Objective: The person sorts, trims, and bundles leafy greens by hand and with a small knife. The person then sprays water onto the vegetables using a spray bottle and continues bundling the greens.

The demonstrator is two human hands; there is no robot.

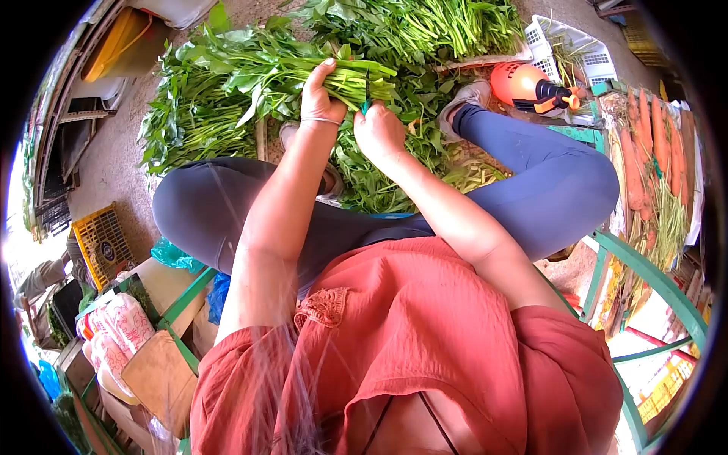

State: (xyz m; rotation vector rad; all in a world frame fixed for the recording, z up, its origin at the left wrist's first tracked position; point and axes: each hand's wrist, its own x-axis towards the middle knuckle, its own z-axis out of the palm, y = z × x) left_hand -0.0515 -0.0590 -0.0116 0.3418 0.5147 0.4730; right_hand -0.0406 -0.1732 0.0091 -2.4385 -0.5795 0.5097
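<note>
My left hand [321, 97] is closed around a bunch of leafy green stalks [282, 76], with the leaves to the left and the cut-looking stem ends to the right. A small knife with a green handle [366, 106] is gripped in my right hand [381, 130]. Its dark, narrow blade points away from me and lies against or just over the stems; exact contact is unclear. Below both hands, loose leafy greens [379, 182] cover the ground between my legs.
Greens are piled at the left [199, 125] and at the back [425, 26]. An orange spray bottle [518, 83] lies near my right foot, beside a white plastic crate [591, 67]. Carrots [644, 144] rest on a stand at right. A yellow crate [103, 246] stands left.
</note>
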